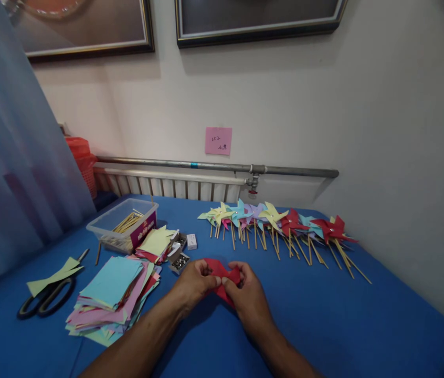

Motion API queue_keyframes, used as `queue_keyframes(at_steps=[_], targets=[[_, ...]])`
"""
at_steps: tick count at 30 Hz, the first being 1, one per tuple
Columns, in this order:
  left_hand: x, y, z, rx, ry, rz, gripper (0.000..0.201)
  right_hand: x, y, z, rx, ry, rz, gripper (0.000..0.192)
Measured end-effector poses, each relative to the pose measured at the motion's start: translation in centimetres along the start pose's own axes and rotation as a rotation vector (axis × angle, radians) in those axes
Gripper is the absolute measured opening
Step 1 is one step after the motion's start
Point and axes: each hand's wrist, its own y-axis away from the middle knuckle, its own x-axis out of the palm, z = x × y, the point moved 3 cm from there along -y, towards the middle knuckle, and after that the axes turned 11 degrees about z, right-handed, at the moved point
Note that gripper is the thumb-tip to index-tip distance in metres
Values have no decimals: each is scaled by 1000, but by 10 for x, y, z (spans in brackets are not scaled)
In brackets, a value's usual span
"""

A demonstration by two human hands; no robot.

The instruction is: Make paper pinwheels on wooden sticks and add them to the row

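Observation:
Between my two hands, above the blue cover (308,325), is a piece of red paper (219,269) with its corners bent inward. My left hand (195,283) pinches its left side, thumb near the middle. My right hand (246,291) grips the right side, and both thumb tips meet at the centre. Whether a pin sits under the thumbs is hidden. Just left of my left hand stand small open boxes of metal pins (179,261). A stack of coloured paper squares (112,283) lies farther left.
Finished paper pinwheels (273,215) on sticks lie in a row at the back right. A clear plastic tub (123,223) holds wooden sticks. Black-handled scissors (54,296) lie at the left under a green paper piece (54,275). A pipe (214,167) runs along the wall.

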Motion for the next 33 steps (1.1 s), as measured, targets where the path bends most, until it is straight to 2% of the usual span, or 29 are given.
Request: queue_keyframes(at_steps=[4,9,14,24,28,33], targets=[[3,2,-4,11,-18,9,37,2,-1,-1,-6,-74,11,39],[3,3,-5,5,-49,-48,34,4,-2,0,18,-194,62,41],[4,5,-10,-27,-97,-101,30,2,-1,3,-3,-177,67,40],[4,5,-9,-8,-86,-85,33,3,-2,5,64,-246,81,45],[4,5,-9,-8,-80,-76,38,3,-1,4,46,-224,72,43],[4,4,-8,-8,-89,-52,39,0,-2,1,7,-92,-4,36]])
